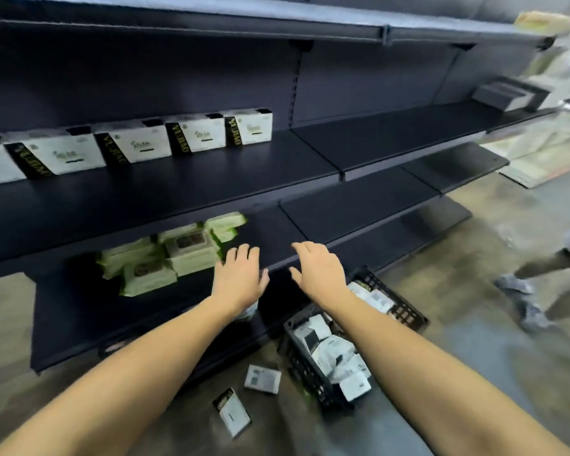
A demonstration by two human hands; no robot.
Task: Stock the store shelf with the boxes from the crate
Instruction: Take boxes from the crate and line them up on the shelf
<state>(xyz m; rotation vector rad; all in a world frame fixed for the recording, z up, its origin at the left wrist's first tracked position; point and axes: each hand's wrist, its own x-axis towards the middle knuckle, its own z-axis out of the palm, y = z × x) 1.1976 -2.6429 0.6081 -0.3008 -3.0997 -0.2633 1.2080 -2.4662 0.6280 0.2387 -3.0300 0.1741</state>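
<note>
Both my arms reach toward the dark shelf unit. My left hand [239,278] and my right hand [318,268] hover palm-down with straight fingers near the front edge of a lower shelf [352,212], and neither holds anything. A black plastic crate [408,309] stands on the floor under my right forearm, filled with several white boxes [339,357]. A row of white boxes with black side bands [135,146] stands upright on the middle shelf [178,189]. Green-and-white boxes [178,251] lie piled on the lower shelf left of my left hand.
Two white boxes lie on the floor left of the crate: one [262,378] and another [232,411]. Another person's legs and shoes [520,294] stand on the floor at right. A dark box [510,92] rests on the far right shelf.
</note>
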